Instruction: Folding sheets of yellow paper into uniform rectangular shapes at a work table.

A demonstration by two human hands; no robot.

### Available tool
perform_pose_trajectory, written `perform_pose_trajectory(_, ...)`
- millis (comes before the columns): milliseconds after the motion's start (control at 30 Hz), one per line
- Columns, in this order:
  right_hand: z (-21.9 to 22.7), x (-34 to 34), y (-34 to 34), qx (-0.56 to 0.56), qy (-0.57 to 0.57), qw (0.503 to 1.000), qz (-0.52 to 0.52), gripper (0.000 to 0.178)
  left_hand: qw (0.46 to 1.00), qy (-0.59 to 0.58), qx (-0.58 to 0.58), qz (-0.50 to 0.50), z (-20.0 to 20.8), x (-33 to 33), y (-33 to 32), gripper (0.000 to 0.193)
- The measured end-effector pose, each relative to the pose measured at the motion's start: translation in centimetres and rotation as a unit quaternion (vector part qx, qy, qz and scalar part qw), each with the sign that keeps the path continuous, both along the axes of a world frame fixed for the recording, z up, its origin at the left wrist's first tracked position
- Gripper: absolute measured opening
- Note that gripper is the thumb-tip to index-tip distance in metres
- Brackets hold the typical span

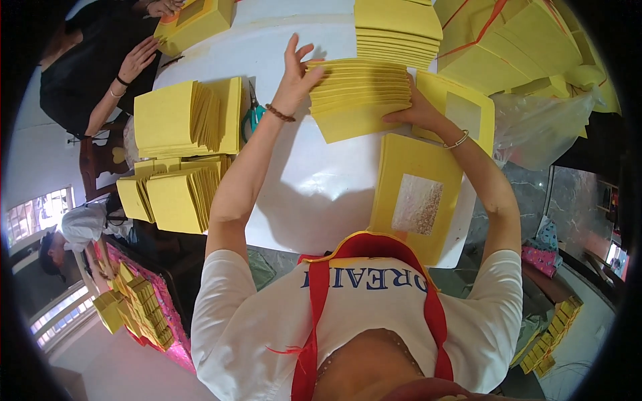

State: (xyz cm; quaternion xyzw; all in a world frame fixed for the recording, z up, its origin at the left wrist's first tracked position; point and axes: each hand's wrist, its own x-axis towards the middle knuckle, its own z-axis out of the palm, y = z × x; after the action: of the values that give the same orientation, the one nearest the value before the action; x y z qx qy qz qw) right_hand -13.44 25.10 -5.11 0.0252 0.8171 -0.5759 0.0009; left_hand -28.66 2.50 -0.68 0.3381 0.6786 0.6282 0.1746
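while the fanned stack of yellow sheets (358, 93) is lying on the white tabletop (314, 187), i am bracing my left hand (297, 70), fingers spread open, against its left end and pressing my right hand (413, 112) flat on its right edge; squeezing evenly should be squaring it.
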Motion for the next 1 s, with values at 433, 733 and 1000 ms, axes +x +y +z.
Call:
perform_pose_trajectory(433,0.7,-0.5,0.1,-0.083,-0.016,0.996,-0.033,0.089,0.990,0.064,-0.094,-0.081,-3.9,1.1,-2.5,0.120)
perform_pose_trajectory(733,0.1,-1.3,-0.1,0.059,0.020,0.998,-0.033,0.090,0.976,0.004,-0.164,-0.146,-7.2,-1.5,-1.9,0.104)
perform_pose_trajectory(1000,6.0,-0.8,-1.2,-0.315,-0.023,0.945,-0.087,0.055,0.994,0.051,-0.083,-0.046,1.8,0.4,-1.8,0.097)
